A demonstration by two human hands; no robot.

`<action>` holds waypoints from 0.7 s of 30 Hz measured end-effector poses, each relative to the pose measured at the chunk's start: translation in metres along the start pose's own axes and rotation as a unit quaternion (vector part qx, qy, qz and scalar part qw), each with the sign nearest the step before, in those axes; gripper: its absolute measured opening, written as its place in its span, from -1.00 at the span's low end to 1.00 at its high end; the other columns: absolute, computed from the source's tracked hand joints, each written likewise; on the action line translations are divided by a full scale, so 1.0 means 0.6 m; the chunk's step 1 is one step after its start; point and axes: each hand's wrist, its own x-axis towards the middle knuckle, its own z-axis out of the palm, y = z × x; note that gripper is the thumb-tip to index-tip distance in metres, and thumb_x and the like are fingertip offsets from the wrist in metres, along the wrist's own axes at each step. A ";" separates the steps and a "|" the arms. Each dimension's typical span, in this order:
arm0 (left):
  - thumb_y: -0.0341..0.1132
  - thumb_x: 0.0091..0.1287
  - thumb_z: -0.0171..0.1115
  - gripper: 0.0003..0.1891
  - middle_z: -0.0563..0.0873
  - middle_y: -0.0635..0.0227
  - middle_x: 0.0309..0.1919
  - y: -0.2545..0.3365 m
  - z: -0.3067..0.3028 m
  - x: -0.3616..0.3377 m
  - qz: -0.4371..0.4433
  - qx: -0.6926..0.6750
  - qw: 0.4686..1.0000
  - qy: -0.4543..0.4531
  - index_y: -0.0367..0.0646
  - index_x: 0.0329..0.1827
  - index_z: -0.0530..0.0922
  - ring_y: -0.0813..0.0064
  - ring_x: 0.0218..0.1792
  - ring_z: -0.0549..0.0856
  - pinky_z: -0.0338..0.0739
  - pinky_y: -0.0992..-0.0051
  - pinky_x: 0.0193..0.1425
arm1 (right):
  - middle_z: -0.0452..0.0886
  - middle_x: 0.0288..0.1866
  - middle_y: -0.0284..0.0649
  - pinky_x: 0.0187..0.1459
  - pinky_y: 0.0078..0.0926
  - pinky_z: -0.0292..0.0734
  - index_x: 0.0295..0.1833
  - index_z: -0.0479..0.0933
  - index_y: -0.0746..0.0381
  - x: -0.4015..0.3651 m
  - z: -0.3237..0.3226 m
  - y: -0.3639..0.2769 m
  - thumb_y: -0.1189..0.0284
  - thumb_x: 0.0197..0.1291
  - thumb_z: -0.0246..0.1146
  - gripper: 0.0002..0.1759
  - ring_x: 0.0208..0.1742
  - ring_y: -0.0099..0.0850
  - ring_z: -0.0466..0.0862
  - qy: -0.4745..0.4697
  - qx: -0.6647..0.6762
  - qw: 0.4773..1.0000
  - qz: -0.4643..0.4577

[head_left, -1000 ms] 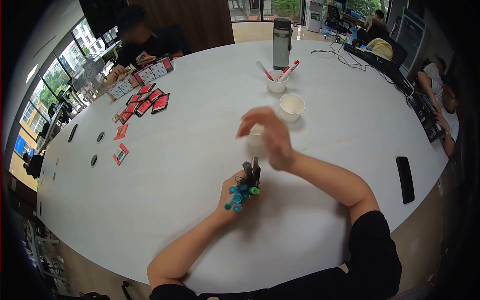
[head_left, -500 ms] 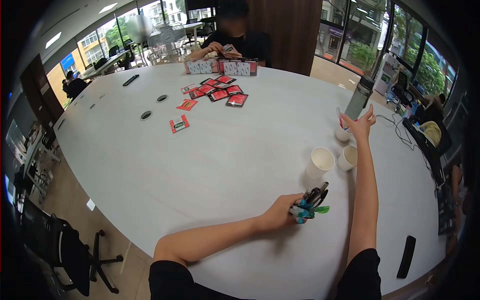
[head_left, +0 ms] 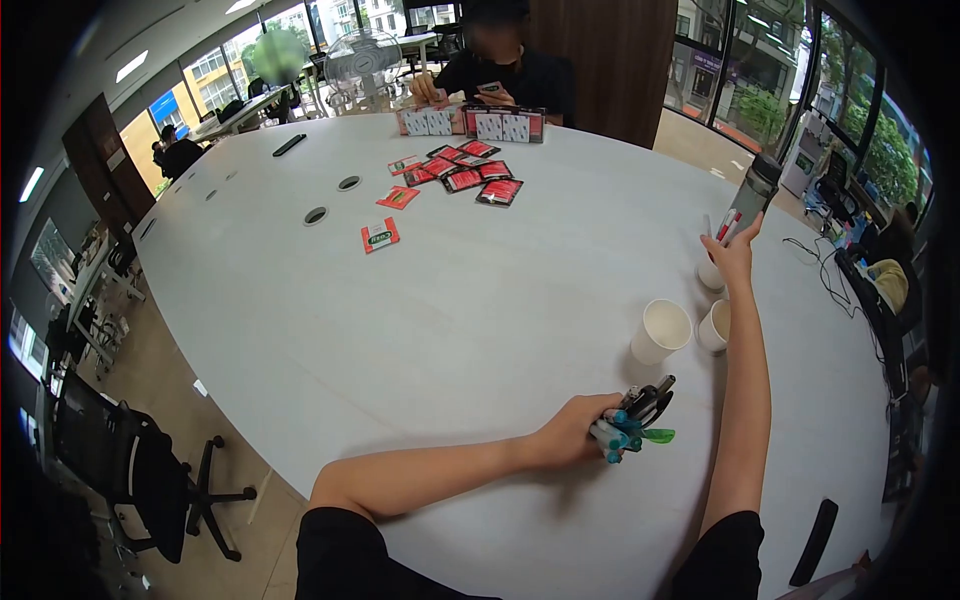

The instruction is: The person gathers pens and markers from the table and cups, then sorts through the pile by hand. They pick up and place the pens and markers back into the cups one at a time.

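My left hand is wrapped around a bunch of pens, with black, teal and green ends sticking out to the right, just above the table. At the far right my right hand reaches over a white paper cup. Its thumb and fingers close around red and white pens standing up from that cup; part of the cup is hidden by the hand. Two more paper cups stand nearer: one in full view, another partly behind my right forearm. A grey bottle with a dark lid rises just behind my right hand.
Several red packets lie across the far part of the white table. Two boxes stand in front of a seated person. A black phone-like object lies far left, a black strip near right, cables beyond.
My right hand has gone from spread fingers to closed around the pens at the far cup. The view has shifted slightly. My left hand still holds its bunch.
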 end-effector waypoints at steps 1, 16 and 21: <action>-0.56 0.10 0.36 -0.65 0.70 0.36 -0.30 0.000 0.000 0.000 -0.004 -0.003 1.000 -0.002 -0.24 -0.05 0.48 0.56 -0.30 0.61 0.52 0.52 -0.08 | 0.57 0.03 0.07 -0.02 -0.31 0.56 0.52 -0.43 0.17 0.002 0.001 0.004 0.30 -0.11 0.50 0.35 -0.03 -0.16 0.66 -0.017 0.009 1.000 0.008; -0.47 0.28 0.22 -0.91 0.60 0.48 -0.42 0.004 -0.004 0.005 -0.039 -0.011 0.999 0.010 -0.22 -0.18 0.56 0.70 -0.40 0.51 0.42 0.61 -0.34 | 0.67 -0.35 -0.01 -0.22 -0.16 0.50 -0.14 0.51 0.24 -0.027 -0.013 -0.001 0.42 0.10 0.23 -0.79 -0.26 -0.06 0.68 0.008 -0.038 0.993 -0.107; -0.41 0.24 0.32 -0.80 0.59 0.45 -0.40 -0.016 0.000 0.008 0.009 -0.013 0.998 0.055 -0.19 -0.13 0.52 0.64 -0.39 0.51 0.44 0.54 -0.29 | 0.67 -0.29 -0.06 -0.20 -0.30 0.51 -0.05 0.51 0.32 -0.017 -0.083 -0.058 0.30 0.29 0.23 -0.71 -0.28 -0.20 0.68 0.119 0.118 0.974 -0.152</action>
